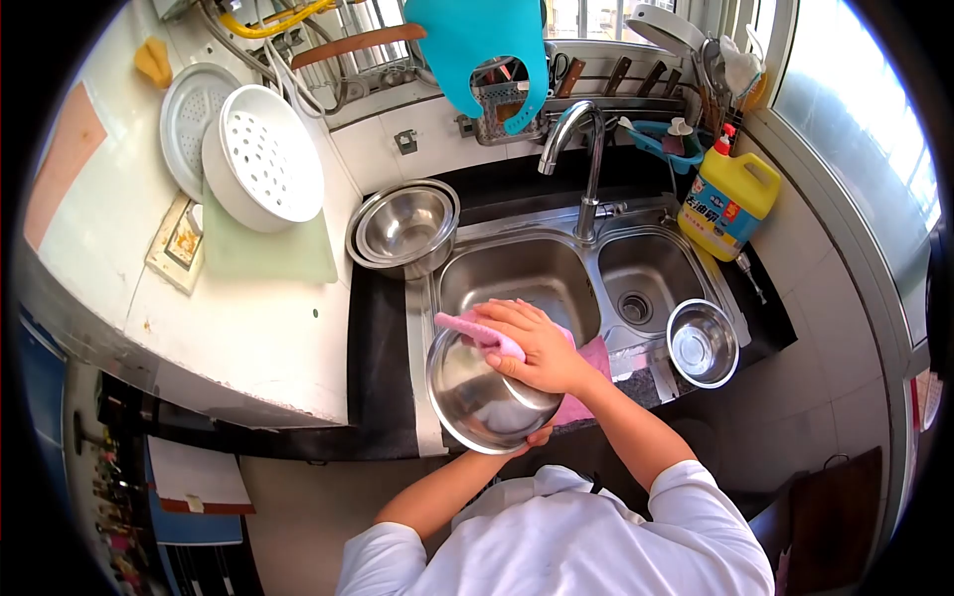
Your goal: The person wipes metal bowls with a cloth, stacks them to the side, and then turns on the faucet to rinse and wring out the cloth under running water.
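Note:
A stainless steel bowl (487,392) is held tilted over the near edge of the left sink basin. My left hand (538,437) grips its near rim from below, and most of its fingers are hidden behind the bowl. My right hand (532,343) is closed over a folded pink cloth (482,331), pressing it against the far side of the bowl. Another stretch of pink cloth (594,363) lies under my right forearm at the sink's front edge; whether it joins the held cloth I cannot tell.
The double sink (517,260) has a curved faucet (593,149) behind it. Nested metal bowls (405,226) stand at left, a small metal bowl (703,343) at the right front. A yellow detergent jug (730,204) stands at right. A white colander (263,157) hangs on the left wall.

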Available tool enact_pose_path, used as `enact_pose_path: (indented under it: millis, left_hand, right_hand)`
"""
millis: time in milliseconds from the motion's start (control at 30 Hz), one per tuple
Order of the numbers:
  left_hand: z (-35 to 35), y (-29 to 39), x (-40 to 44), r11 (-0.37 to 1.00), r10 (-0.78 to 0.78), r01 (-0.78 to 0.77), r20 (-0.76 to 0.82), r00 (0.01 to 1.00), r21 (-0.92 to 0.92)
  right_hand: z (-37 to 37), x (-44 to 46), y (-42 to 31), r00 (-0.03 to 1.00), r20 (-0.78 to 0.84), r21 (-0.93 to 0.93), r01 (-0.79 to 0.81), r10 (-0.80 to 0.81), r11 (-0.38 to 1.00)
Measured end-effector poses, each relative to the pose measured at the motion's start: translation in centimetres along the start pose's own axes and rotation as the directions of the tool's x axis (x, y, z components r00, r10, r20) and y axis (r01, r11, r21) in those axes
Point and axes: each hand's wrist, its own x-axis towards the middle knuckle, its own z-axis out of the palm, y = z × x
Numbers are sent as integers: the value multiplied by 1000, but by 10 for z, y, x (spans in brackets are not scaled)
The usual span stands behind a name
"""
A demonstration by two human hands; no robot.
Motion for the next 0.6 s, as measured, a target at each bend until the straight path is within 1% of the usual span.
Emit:
enact_pose_path:
  millis: [33,67,100,133,167,200,233,267,333,367,433,467,500,533,567,600]
  left_hand:
    - [3,-2,-3,997,71,-71,11,997,-19]
    - [13,-2,-5,989,145,-145,75,987,-7]
    - [24,0,-8,989,146,-146,74,987,-7]
    - [68,6,-11,986,165,-167,44,985,25]
    - [92,9,-13,981,186,-186,14,982,59]
    - [41,2,-15,894,442,-435,54,895,-102]
    - [38,7,-13,926,375,-373,39,926,-53]
    - [33,12,-11,939,344,-343,20,939,-16]
    - [25,22,-4,943,332,-331,-21,943,16]
    - [22,23,-1,941,339,-338,-37,940,32]
    - [19,27,4,939,342,-338,-66,937,61]
    - [19,30,6,939,342,-337,-75,937,70]
    - [18,31,7,939,342,-335,-86,936,79]
    - [18,33,9,939,340,-332,-94,936,84]
    - [16,33,10,939,341,-332,-104,934,94]
    - [16,33,9,938,342,-332,-111,933,103]
  right_hand:
    - [0,-2,4,1000,0,0,1,-1,1000]
    - [1,-5,7,994,-35,182,-94,102,979]
    - [3,-8,12,977,-48,361,-178,209,915]
    - [8,-13,21,955,44,588,-263,294,765]
    - [11,-23,24,889,155,677,-413,431,609]
    - [18,-32,26,852,173,753,-437,494,491]
    - [24,-39,26,811,200,816,-449,550,364]
    - [30,-46,23,811,203,814,-451,549,365]
    - [42,-57,16,790,70,913,-297,609,280]
    - [48,-63,9,790,73,912,-300,609,279]
    - [56,-65,-8,816,-45,852,-270,576,449]
    - [55,-60,-17,893,-215,770,-94,396,631]
    - [62,-64,-18,884,-322,614,-79,340,785]
    - [61,-66,-22,931,-325,332,-52,166,942]
    - [59,-68,-29,963,-271,19,9,-4,1000]
    - [59,-69,-36,981,-185,-92,44,-61,995]
